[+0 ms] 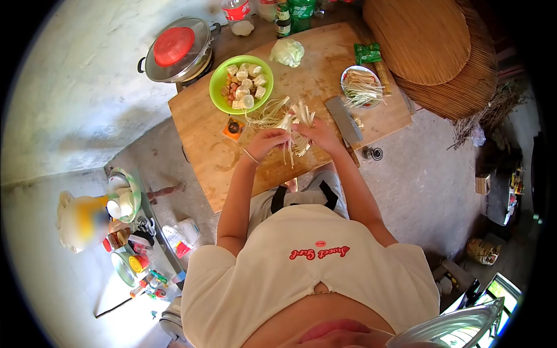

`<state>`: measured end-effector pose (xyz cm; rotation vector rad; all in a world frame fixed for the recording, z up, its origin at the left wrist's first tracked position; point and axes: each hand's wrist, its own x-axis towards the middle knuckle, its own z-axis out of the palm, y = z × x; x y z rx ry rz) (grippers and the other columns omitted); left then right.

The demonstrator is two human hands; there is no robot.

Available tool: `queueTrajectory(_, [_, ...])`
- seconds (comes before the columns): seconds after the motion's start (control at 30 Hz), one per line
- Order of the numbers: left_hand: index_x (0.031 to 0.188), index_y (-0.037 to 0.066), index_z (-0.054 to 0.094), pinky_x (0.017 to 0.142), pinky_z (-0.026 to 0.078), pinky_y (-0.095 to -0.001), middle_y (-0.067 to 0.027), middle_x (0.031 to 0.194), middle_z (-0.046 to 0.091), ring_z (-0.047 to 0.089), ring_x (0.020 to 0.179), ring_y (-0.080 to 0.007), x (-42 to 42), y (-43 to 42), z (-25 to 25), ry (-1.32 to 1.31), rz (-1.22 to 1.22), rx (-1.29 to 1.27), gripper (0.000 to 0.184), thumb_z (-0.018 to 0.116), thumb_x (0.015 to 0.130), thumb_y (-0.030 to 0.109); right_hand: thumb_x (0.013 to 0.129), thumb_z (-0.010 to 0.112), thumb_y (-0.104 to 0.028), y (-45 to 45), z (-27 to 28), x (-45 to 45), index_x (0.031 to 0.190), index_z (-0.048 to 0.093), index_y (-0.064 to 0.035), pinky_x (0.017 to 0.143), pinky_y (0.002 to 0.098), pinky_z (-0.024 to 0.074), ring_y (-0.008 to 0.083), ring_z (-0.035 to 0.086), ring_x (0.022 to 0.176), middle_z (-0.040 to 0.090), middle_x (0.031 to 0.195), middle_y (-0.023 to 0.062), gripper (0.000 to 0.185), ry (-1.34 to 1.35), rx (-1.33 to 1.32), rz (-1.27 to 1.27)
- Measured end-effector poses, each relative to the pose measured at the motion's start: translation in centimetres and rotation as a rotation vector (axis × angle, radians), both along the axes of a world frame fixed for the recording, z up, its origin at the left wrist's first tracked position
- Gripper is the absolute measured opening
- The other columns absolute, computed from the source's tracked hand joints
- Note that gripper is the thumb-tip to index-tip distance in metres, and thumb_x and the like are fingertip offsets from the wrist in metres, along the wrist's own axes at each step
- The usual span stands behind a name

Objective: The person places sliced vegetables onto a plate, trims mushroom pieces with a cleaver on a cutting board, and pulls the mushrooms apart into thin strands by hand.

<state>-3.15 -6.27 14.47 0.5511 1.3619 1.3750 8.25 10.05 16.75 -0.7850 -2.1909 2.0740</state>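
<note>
Over the near part of the wooden table (203, 174), my right hand (320, 134) is closed around a bunch of enoki mushrooms (303, 114). My left hand (268, 141) pinches pale strands of the same bunch, its fingertips close to the right hand. Loose enoki strands (268, 116) lie on the wood just beyond the hands. To the right of my right hand rests a cleaver (344, 119), its handle partly hidden by my forearm. A lime green bowl (216, 93) with corn chunks and small reddish-brown pieces stands beyond my left hand, near an orange packet (233, 128).
A cabbage piece (287, 53) sits at the back. On the right are a plate (346, 95) of enoki and pale sticks, and a green packet (367, 53). A lidded pan (194, 64), bottles (237, 13) and a large woven lid (418, 35) stand around the table.
</note>
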Motion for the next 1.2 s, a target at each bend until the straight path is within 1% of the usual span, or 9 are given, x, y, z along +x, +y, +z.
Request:
queueTrajectory(0.1, [0.087,0.002,0.062,0.062,0.041,-0.0183,-0.0009,0.077,0.06,0.052,0.066,-0.0058,0.5,0.2,0.5,-0.051,0.03,-0.008,0.02,0.056,0.083,0.021,0.08,0.06,-0.032,0.4,-2.1,-0.5,0.1,0.061,-0.0112,0.043,0.022,0.0376,0.006,0.047,0.048,0.05,0.059,-0.002,0.029,0.018,-0.03,0.132])
queueTrajectory(0.43, [0.088,0.003,0.063,0.062,0.041,-0.019,-0.0013,0.078,0.061,0.052,0.067,-0.0062,0.2,-0.2,0.7,-0.038,-0.043,0.021,0.02,0.056,0.083,0.021,0.082,0.058,-0.032,1.0,-4.7,-0.5,0.089,0.062,-0.005,0.043,0.0234,0.0389,0.0078,0.048,0.047,0.052,0.06,-0.0002,0.028,-0.026,0.013,0.234])
queueTrajectory(0.53, [0.086,0.003,0.063,0.06,0.039,-0.0189,-0.0003,0.076,0.061,0.051,0.065,-0.0055,0.2,-0.2,1.5,0.004,-0.073,0.028,0.02,0.056,0.083,0.021,0.083,0.056,-0.033,1.4,-4.9,-0.6,0.086,0.062,-0.0047,0.042,0.0228,0.0381,0.0074,0.047,0.046,0.051,0.058,-0.0013,0.029,0.003,-0.017,0.057])
queueTrajectory(0.6, [0.084,0.003,0.064,0.058,0.038,-0.0183,0.0006,0.074,0.06,0.049,0.063,-0.0045,0.3,-0.3,2.0,0.083,-0.063,0.063,0.021,0.056,0.084,0.022,0.083,0.055,-0.033,2.4,-5.1,-0.7,0.084,0.062,-0.0048,0.041,0.0221,0.0371,0.007,0.045,0.045,0.049,0.056,-0.0027,0.029,0.046,-0.23,-0.202])
queueTrajectory(0.73, [0.083,0.003,0.064,0.054,0.038,-0.0175,0.0006,0.071,0.06,0.049,0.059,-0.004,0.3,0.0,1.3,0.138,0.035,-0.029,0.02,0.057,0.083,0.022,0.084,0.054,-0.033,2.4,-4.0,0.2,0.083,0.061,-0.0028,0.04,0.0199,0.0318,0.0045,0.04,0.045,0.042,0.054,-0.0046,0.031,0.028,-0.246,-0.16])
queueTrajectory(0.9, [0.081,0.003,0.063,0.046,0.037,-0.0168,0.0003,0.065,0.059,0.048,0.052,-0.0039,0.3,0.6,1.0,0.234,0.13,-0.06,0.021,0.06,0.082,0.023,0.078,0.062,-0.034,-0.1,-1.0,0.1,0.088,0.061,-0.0064,0.044,0.0223,0.0391,0.0066,0.048,0.051,0.05,0.061,-0.0027,0.03,-0.058,-0.15,-0.028])
queueTrajectory(1.03, [0.083,0.002,0.064,0.048,0.039,-0.0173,0.0,0.066,0.06,0.05,0.053,-0.004,0.4,0.6,1.3,0.415,0.1,-0.06,0.024,0.059,0.082,0.025,0.077,0.063,-0.032,-0.3,-0.9,0.0,0.091,0.061,-0.0074,0.044,0.0229,0.0402,0.007,0.049,0.053,0.052,0.064,-0.0017,0.029,-0.031,-0.1,0.069])
queueTrajectory(1.1, [0.089,-0.001,0.063,0.06,0.045,-0.0207,-0.0051,0.073,0.063,0.058,0.065,-0.0087,0.1,0.4,1.9,0.483,-0.003,-0.129,0.027,0.06,0.082,0.025,0.077,0.063,-0.031,-0.3,-1.6,-0.2,0.092,0.06,-0.0066,0.044,0.0231,0.0398,0.007,0.05,0.053,0.053,0.065,-0.0008,0.029,0.02,-0.087,0.06])
queueTrajectory(1.2, [0.089,-0.001,0.063,0.06,0.045,-0.0214,-0.0045,0.073,0.063,0.058,0.066,-0.0093,0.2,0.3,1.4,0.511,0.011,-0.109,0.027,0.059,0.082,0.025,0.078,0.062,-0.031,-0.3,-1.3,-0.2,0.092,0.06,-0.0055,0.044,0.0233,0.0394,0.0072,0.05,0.052,0.053,0.064,0.0001,0.029,-0.009,-0.013,0.098])
